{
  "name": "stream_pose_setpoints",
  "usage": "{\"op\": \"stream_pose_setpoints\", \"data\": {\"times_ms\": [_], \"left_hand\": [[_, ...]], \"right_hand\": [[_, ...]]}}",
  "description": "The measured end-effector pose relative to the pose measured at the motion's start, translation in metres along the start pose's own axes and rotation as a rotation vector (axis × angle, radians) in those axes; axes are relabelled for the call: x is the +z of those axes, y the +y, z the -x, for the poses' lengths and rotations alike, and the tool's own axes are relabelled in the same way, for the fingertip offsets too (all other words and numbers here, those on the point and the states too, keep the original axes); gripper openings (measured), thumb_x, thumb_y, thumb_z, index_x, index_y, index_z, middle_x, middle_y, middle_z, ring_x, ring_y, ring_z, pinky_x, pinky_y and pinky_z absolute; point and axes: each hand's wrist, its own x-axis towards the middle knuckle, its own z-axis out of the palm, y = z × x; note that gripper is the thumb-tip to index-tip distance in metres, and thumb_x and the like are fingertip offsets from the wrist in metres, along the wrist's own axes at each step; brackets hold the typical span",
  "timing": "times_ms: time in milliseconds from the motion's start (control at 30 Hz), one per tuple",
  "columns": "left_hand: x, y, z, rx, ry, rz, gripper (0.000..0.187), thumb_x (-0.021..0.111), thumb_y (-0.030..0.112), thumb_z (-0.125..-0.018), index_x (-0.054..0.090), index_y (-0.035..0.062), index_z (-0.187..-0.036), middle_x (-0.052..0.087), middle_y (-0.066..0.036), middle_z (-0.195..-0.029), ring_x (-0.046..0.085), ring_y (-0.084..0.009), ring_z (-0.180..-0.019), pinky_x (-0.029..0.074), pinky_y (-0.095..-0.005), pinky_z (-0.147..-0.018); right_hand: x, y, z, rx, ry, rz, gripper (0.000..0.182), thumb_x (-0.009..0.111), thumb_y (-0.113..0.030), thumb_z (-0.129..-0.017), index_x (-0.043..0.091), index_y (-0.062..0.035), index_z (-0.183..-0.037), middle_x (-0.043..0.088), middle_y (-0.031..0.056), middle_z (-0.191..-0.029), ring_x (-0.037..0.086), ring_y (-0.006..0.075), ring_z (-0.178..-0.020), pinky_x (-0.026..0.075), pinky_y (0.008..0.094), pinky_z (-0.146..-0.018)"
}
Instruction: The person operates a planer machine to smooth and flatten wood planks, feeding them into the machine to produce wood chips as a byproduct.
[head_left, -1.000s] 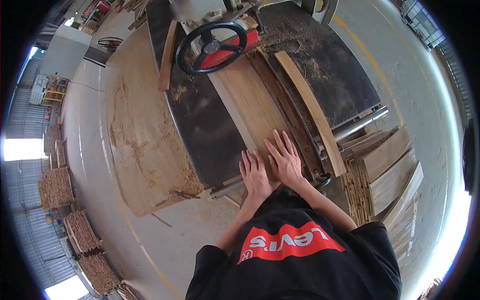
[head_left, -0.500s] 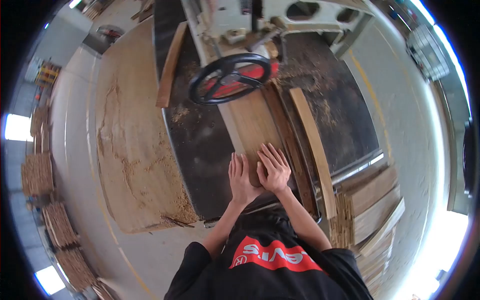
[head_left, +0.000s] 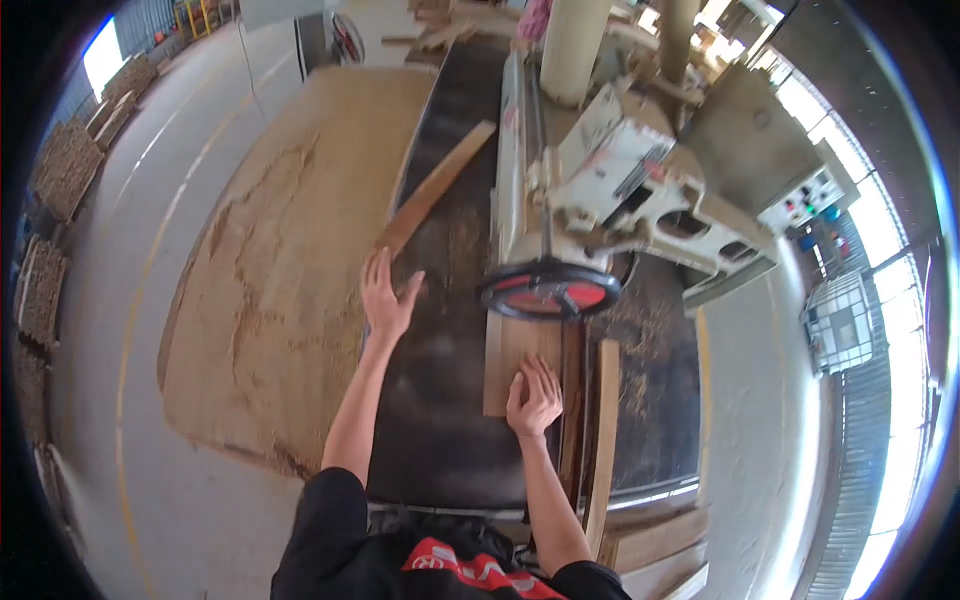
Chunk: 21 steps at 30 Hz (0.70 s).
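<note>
My left hand [head_left: 388, 300] reaches out to the left, its thumb spread from the fingers. Its fingertips are right at the near end of a narrow wooden strip [head_left: 440, 187], which lies at a slant on the dark machine table [head_left: 430, 440]. My right hand [head_left: 536, 398] rests on a flat wooden board [head_left: 502, 375], its fingers laid over the board's near part. The far part of this board is hidden beneath the black handwheel [head_left: 550, 290]. Along its right side runs a brown wooden guide strip [head_left: 572, 410].
A pale wooden bar [head_left: 604, 430] lies right of the guide. The machine's white body [head_left: 610, 150] rises ahead. To the left stands a large sawdust-strewn wooden panel [head_left: 270, 280]. Stacked boards [head_left: 655, 545] are at lower right, and a control panel [head_left: 805, 200] is far right.
My left hand has left the board and moved left and forward to the narrow strip. My right hand stays on the board, which extends farther under the handwheel. The view has shifted.
</note>
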Motion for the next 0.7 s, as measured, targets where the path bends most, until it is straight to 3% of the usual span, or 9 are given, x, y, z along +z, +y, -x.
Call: {"op": "stream_pose_setpoints", "data": {"times_ms": [100, 167, 233, 367, 433, 467, 533, 567, 700], "left_hand": [[0.034, -0.030, -0.060, -0.092, -0.072, -0.407, 0.090, 0.087, 0.042, -0.091, 0.048, 0.0036, -0.162, 0.060, -0.029, -0.151, 0.054, -0.0453, -0.145, 0.045, -0.0546, -0.120], [0.049, -0.050, -0.079, -0.254, -0.333, -0.124, 0.090, 0.089, 0.040, -0.089, 0.048, 0.0058, -0.162, 0.065, -0.025, -0.144, 0.056, -0.0420, -0.142, 0.047, -0.0562, -0.116], [0.037, -0.040, -0.088, -0.316, -0.445, -0.180, 0.082, 0.090, 0.038, -0.087, 0.055, 0.0057, -0.154, 0.070, -0.021, -0.138, 0.063, -0.0396, -0.134, 0.049, -0.0557, -0.113], [0.024, -0.030, -0.073, -0.113, -0.284, -0.422, 0.045, 0.089, 0.038, -0.085, 0.078, 0.0064, -0.116, 0.080, -0.019, -0.110, 0.074, -0.0388, -0.114, 0.059, -0.0504, -0.096], [0.002, -0.005, -0.045, -0.239, -0.299, -0.234, 0.037, 0.087, 0.042, -0.086, 0.082, 0.0067, -0.098, 0.082, -0.017, -0.092, 0.079, -0.0381, -0.091, 0.062, -0.0484, -0.078], [-0.017, 0.004, -0.021, -0.328, -0.378, -0.091, 0.041, 0.084, 0.048, -0.088, 0.083, 0.0065, -0.094, 0.081, -0.015, -0.083, 0.079, -0.0305, -0.076, 0.060, -0.0447, -0.067], [-0.038, 0.003, 0.036, -0.713, -0.656, 0.707, 0.048, 0.072, 0.049, -0.101, 0.081, 0.0029, -0.111, 0.084, -0.013, -0.095, 0.080, -0.0193, -0.083, 0.062, -0.0380, -0.068], [-0.073, 0.031, 0.057, -0.901, -0.745, 0.957, 0.054, 0.063, 0.048, -0.107, 0.073, -0.0001, -0.128, 0.084, -0.016, -0.106, 0.080, -0.0230, -0.089, 0.064, -0.0390, -0.072], [-0.119, 0.042, 0.172, -1.017, -0.931, 1.617, 0.069, 0.039, 0.061, -0.115, 0.053, 0.0085, -0.157, 0.072, -0.024, -0.136, 0.075, -0.0326, -0.116, 0.061, -0.0500, -0.098]], "right_hand": [[0.016, 0.011, -0.013, 0.068, -0.018, -0.035, 0.024, 0.071, -0.017, -0.101, 0.079, -0.0060, -0.120, 0.077, 0.0146, -0.135, 0.070, 0.0364, -0.132, 0.052, 0.0517, -0.114], [0.016, 0.021, -0.024, 0.089, -0.073, -0.041, 0.024, 0.072, -0.019, -0.102, 0.079, -0.0055, -0.121, 0.075, 0.0144, -0.139, 0.067, 0.0362, -0.136, 0.050, 0.0512, -0.117], [0.028, 0.033, -0.026, 0.073, -0.123, -0.134, 0.025, 0.072, -0.019, -0.103, 0.077, -0.0048, -0.124, 0.070, 0.0160, -0.147, 0.059, 0.0382, -0.145, 0.045, 0.0506, -0.122], [0.000, 0.009, 0.019, 0.095, -0.151, -0.158, 0.029, 0.072, -0.018, -0.103, 0.074, -0.0055, -0.129, 0.067, 0.0188, -0.150, 0.056, 0.0410, -0.147, 0.043, 0.0513, -0.124], [-0.018, -0.009, 0.063, 0.195, -0.179, -0.257, 0.032, 0.073, -0.016, -0.102, 0.073, -0.0052, -0.133, 0.066, 0.0201, -0.151, 0.056, 0.0420, -0.147, 0.043, 0.0517, -0.124], [-0.024, -0.015, 0.088, 0.265, -0.208, -0.332, 0.034, 0.074, -0.016, -0.101, 0.072, -0.0046, -0.134, 0.066, 0.0209, -0.151, 0.056, 0.0420, -0.148, 0.044, 0.0517, -0.123], [-0.051, -0.045, 0.117, 0.206, -0.221, -0.241, 0.040, 0.076, -0.014, -0.099, 0.070, -0.0037, -0.137, 0.067, 0.0220, -0.149, 0.058, 0.0424, -0.146, 0.047, 0.0514, -0.120], [-0.063, -0.053, 0.131, 0.176, -0.239, -0.194, 0.043, 0.077, -0.014, -0.098, 0.069, -0.0033, -0.139, 0.068, 0.0225, -0.148, 0.058, 0.0425, -0.145, 0.049, 0.0513, -0.119], [-0.102, -0.085, 0.164, 0.222, -0.407, -0.441, 0.064, 0.081, -0.015, -0.095, 0.057, -0.0030, -0.153, 0.069, 0.0239, -0.144, 0.065, 0.0424, -0.136, 0.054, 0.0494, -0.113]]}}
